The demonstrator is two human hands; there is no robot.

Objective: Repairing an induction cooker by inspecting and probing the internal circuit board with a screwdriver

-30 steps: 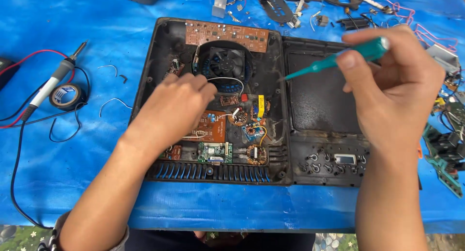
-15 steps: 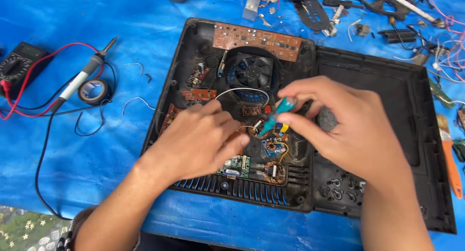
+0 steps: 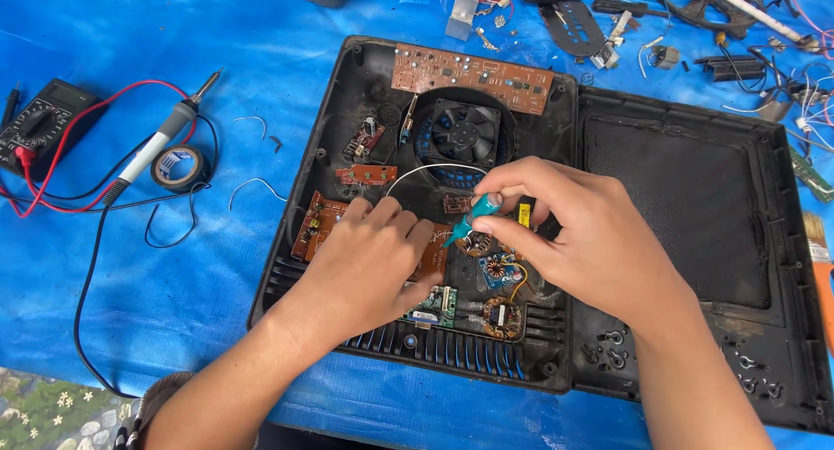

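Working hands: 2 bare hands over 1 opened black appliance case (image 3: 365, 94) lying on a blue tarp (image 3: 191, 268).
Right hand: the right hand (image 3: 591, 241) pinches 1 teal-handled screwdriver (image 3: 473, 217) between thumb and fingers, its tip pointing down and left into the board area.
Left hand: the left hand (image 3: 369, 268) lies palm down, fingers loosely curled, resting on the brown main circuit board (image 3: 317, 224); it holds nothing that shows.
Screwdriver place: near the middle of the case, just below the fan, between the 2 hands and touching or almost touching the left hand's fingertips; I cannot tell which.
Fans: 1 round black fan (image 3: 463, 133) in the upper middle of the case.
Long boards: 1 long brown board (image 3: 469, 69) along the case's top edge.
Small boards: 2 small brown boards (image 3: 367, 174) left of the fan, and 1 green board (image 3: 439, 304) by the left thumb.
Coils: 2 round copper-wound coils (image 3: 502, 315) below the right hand.
Second panel: 1 flat black cover panel (image 3: 686, 215) just right of the case.
Left of case: 1 black multimeter (image 3: 43, 120) with red leads, 1 soldering iron (image 3: 161, 142), 1 roll of tape (image 3: 180, 166).
Top right: loose screws, wires and metal parts, too many and too small to count.
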